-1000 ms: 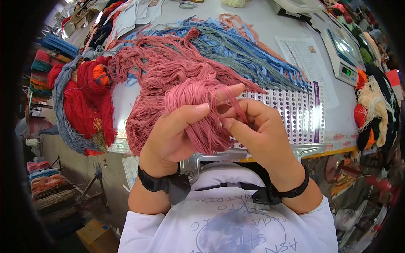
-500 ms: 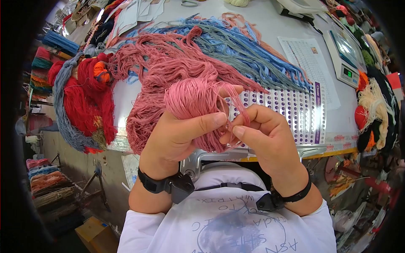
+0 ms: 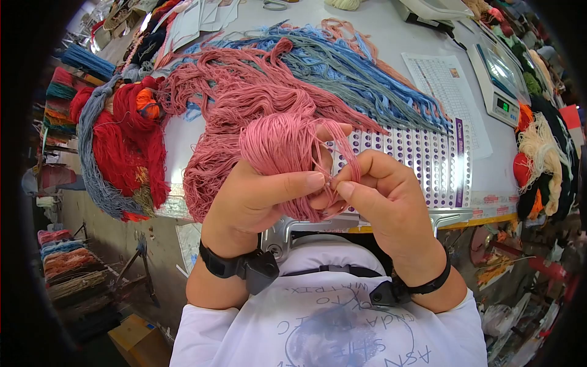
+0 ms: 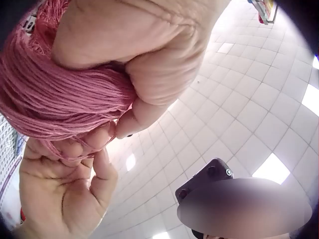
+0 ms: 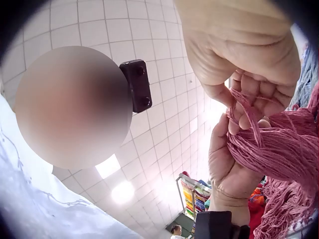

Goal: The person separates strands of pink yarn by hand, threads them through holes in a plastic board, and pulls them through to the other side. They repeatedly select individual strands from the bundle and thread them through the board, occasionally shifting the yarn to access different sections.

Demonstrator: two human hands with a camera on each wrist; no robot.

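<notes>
A bundle of pink yarn [image 3: 278,144] is gripped in the left hand [image 3: 254,196], the thumb lying across its near side. At the bundle's right end the right hand [image 3: 391,202] pinches a few looped pink strands between thumb and curled fingers, close to the left thumb tip. The left wrist view has the wound yarn [image 4: 65,94] around the left hand [image 4: 134,50], with the right hand [image 4: 65,194] below. In the right wrist view, strands run from the right hand [image 5: 244,55] to the bundle [image 5: 279,149].
Loose pink yarn [image 3: 244,92] lies behind the hands, with blue and grey yarn [image 3: 361,73] beyond. A white card with rows of purple-ringed holes [image 3: 428,165] is at right, near a printed sheet [image 3: 446,79] and a scale [image 3: 492,85]. Red yarn [image 3: 122,153] hangs at left.
The left thumb has moved right toward the right fingers, and the bundle has turned slightly. Both hands still hold the yarn; little differs from half a second ago.
</notes>
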